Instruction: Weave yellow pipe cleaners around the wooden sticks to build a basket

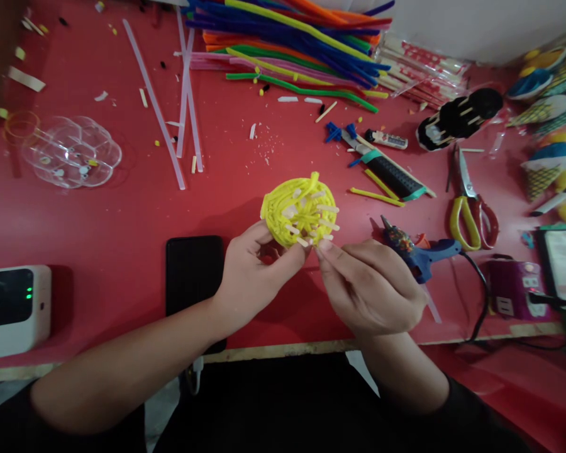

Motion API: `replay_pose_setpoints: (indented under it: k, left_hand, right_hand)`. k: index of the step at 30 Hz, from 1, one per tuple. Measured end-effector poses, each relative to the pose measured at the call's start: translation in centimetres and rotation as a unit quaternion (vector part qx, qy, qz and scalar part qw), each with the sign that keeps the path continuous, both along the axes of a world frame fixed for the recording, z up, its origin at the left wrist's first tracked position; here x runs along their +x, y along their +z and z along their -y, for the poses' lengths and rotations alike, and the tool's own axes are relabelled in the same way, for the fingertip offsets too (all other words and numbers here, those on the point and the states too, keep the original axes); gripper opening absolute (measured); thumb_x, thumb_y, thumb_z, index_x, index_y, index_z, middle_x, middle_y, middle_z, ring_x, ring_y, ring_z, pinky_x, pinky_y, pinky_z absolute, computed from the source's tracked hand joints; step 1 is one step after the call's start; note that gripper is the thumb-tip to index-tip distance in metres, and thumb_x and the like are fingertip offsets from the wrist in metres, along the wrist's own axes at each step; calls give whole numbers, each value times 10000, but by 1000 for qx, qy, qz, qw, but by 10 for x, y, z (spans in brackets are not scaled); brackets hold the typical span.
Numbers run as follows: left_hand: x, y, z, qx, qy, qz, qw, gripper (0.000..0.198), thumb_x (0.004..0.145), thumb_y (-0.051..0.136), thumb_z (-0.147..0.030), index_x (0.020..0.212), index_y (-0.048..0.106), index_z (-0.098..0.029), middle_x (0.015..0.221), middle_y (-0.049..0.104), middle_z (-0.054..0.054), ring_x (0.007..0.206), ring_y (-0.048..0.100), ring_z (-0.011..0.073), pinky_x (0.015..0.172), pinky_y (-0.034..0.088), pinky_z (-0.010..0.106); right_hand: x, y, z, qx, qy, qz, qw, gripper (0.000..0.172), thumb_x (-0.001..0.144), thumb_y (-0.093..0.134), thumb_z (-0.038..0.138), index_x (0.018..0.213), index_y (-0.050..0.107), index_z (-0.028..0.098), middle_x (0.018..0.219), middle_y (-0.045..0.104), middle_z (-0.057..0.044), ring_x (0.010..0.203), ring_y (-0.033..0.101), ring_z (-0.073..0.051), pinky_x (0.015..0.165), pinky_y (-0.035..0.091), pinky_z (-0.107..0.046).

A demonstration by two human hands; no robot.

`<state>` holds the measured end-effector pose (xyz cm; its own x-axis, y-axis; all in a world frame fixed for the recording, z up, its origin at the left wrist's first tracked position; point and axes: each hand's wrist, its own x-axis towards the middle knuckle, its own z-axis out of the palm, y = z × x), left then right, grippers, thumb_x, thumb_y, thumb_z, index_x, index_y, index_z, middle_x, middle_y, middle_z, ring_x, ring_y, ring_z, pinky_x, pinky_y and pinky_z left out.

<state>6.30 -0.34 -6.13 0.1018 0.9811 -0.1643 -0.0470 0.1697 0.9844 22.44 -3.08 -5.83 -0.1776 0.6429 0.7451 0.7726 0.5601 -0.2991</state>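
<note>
Head view: at the far left of the red table (122,251), a white box (14,327) shows two green lights, with a clear tray (70,151) beyond it. Pale sticks (153,104) lie farther right, two of them crossing, and a phone (193,270) lies face up just beside the left wrist. Next is the left hand (255,264), its thumb and fingers closed on the near left rim of a yellow bowl (306,221). The bowl is in front of the person, its open side to the camera, with pegs (329,224) jutting along its near and right edge. Pipe cleaners (292,38) are heaped well beyond it. The right hand (372,283) makes a narrow pinch at the bowl's near edge, thumb and forefinger nearly together; whether they hold the rim or a peg cannot be told. Rightward come a cutter (396,176), a blue glue gun (415,255), scissors (466,189), a purple socket box (514,283) and cones (547,167) at the edge
</note>
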Motion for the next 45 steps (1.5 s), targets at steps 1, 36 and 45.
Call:
replay_pose_setpoints:
  k: [1, 36, 45]
  left_hand:
    - [0, 0, 0, -3, 0, 7, 1000, 95, 801, 772, -290, 849, 770, -209, 773, 761, 17, 667, 650, 150, 617, 554, 261]
    - [3, -7, -8, -71, -28, 169, 983, 158, 759, 872, -242, 897, 797, -229, 920, 807, 1, 848, 723, 149, 859, 603, 303]
    - [2, -3, -6, -54, -51, 164, 984, 129, 799, 855, -260, 886, 778, -206, 880, 785, -2, 813, 705, 138, 840, 594, 278]
  right_hand:
    - [1, 0, 0, -8, 2, 3, 1000, 367, 870, 748, 54, 1189, 744, 236, 761, 696, 17, 615, 640, -137, 589, 569, -298]
    - [4, 10, -5, -85, -21, 35, 996, 268, 872, 666, 30, 1002, 743, 251, 925, 786, -22, 786, 736, -192, 800, 549, -422]
    - [10, 17, -4, -117, 16, 5, 993, 221, 904, 653, 38, 1014, 732, 212, 932, 762, -47, 848, 741, -188, 772, 626, -345]
